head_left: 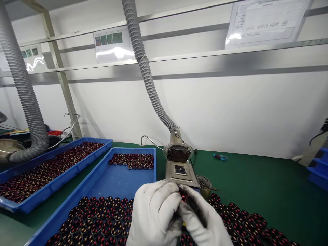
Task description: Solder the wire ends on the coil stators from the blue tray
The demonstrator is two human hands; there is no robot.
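Both hands white-gloved, close together low in frame, just over near right corner of the blue tray [112,181]. Left hand [155,213]: fingers curled and pressed together, tips turned toward the right hand; cannot tell if they pinch anything, undersides hidden. Right hand [202,218]: thumb and bent fingers pinching a small dark part with red [183,197], which sits between the two hands, off the surface [256,181]. Only a red sliver shows; which way it points and its long axis: cannot tell, gloves cover the rest. Glove fingertips look smudged dark.

Round parts [102,218] in tray: short, ring-like, red and gold spots facing up, packed in near rows; second group at tray's far end, bare blue floor between. More loose parts [241,222] on the green surface, right of the right hand. Beyond the hands: metal heater-like unit [180,169] under a hose [151,85], small cup [204,186] just beside it. Another filled blue tray [56,164] far left.
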